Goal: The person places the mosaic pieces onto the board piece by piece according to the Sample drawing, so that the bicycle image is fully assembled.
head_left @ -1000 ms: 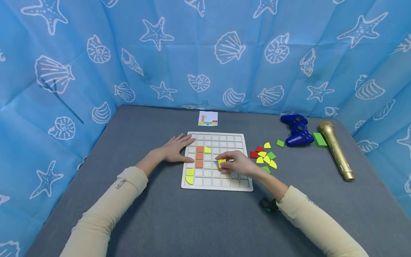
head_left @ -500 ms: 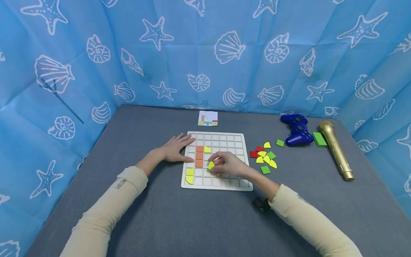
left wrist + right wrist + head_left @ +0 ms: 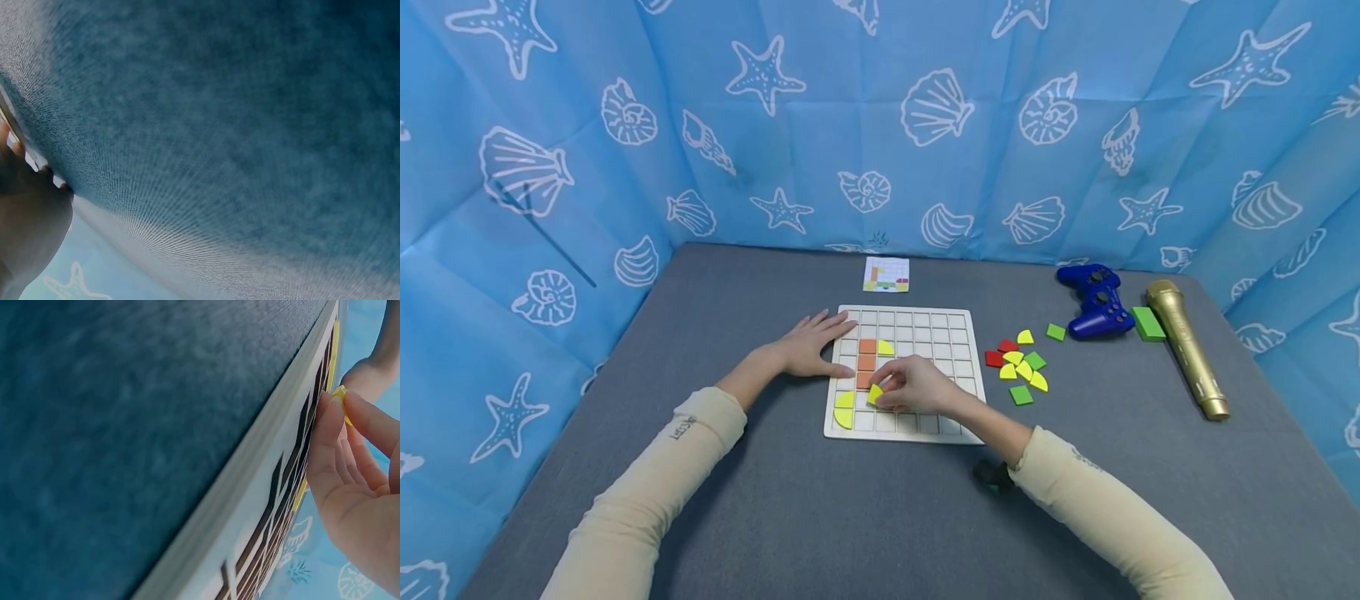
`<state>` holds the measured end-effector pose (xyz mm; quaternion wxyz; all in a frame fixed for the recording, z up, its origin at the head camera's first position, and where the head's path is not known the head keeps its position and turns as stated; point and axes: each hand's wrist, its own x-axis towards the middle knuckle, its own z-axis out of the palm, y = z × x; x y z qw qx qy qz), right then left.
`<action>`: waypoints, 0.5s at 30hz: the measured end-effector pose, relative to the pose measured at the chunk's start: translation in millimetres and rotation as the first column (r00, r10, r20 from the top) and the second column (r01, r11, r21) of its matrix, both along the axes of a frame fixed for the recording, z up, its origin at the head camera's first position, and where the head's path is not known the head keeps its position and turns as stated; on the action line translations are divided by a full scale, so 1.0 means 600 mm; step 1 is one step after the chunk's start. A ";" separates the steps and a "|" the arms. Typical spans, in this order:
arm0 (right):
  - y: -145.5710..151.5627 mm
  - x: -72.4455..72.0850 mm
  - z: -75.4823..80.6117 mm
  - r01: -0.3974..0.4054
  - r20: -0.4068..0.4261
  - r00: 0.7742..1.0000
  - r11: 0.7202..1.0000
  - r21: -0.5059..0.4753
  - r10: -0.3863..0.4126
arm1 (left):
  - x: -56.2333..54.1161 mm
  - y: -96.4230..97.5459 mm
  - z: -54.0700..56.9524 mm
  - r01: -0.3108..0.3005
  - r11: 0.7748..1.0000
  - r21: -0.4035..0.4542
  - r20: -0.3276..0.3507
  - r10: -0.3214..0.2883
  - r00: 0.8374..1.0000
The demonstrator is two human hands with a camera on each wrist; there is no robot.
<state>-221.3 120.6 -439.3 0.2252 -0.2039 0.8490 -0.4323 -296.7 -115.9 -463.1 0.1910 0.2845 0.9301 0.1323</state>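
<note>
Yellow piece (image 3: 875, 394) pinched by my right hand (image 3: 921, 386), low over the gridded board (image 3: 917, 321).
Head view: likeliest trouble, I judge, is the tilted piece catching a cell wall or nudging the lowest of the orange squares (image 3: 867, 363) if my fingertips come in skewed; the board could slide, too, if pushed. The piece lies at the fingertips, on the side toward my left hand (image 3: 811, 347) — just on the near side of that lowest square. Left fingers are spread, straight, at the board's left edge. Left wrist view: mostly surface (image 3: 219, 156); left hand at the frame's edge, piece not in sight. Right wrist view: thumb and finger grip the piece edge-on — whether it touches the board, cannot tell.
</note>
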 end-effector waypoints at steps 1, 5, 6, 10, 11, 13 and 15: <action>-0.001 0.000 0.000 -0.001 -0.010 1.000 1.000 0.004 0.001 | 0.000 0.000 -0.001 0.003 1.000 0.001 -0.003 -0.003 1.000; -0.007 0.000 -0.002 -0.006 -0.071 0.997 1.000 0.028 0.008 | -0.002 0.000 -0.002 0.013 1.000 0.007 -0.004 -0.012 1.000; -0.009 0.000 -0.003 -0.005 -0.085 0.996 0.999 0.034 0.008 | -0.002 0.000 -0.002 0.014 1.000 0.010 -0.004 -0.013 1.000; -0.016 0.001 -0.005 0.012 -0.111 0.994 0.999 0.045 -0.006 | -0.001 0.000 -0.001 0.015 1.000 0.010 -0.003 -0.015 1.000; -0.017 0.001 -0.005 0.017 -0.114 0.993 0.999 0.049 -0.011 | -0.001 0.000 -0.001 0.015 1.000 0.010 -0.002 -0.015 1.000; -0.019 0.002 -0.005 0.024 -0.117 0.993 0.998 0.055 -0.017 | 0.000 -0.001 -0.001 0.014 1.000 0.006 -0.004 -0.014 1.000; -0.020 0.003 -0.004 0.028 -0.116 0.993 0.998 0.061 -0.020 | 0.000 -0.001 -0.001 0.014 1.000 0.009 -0.004 -0.014 1.000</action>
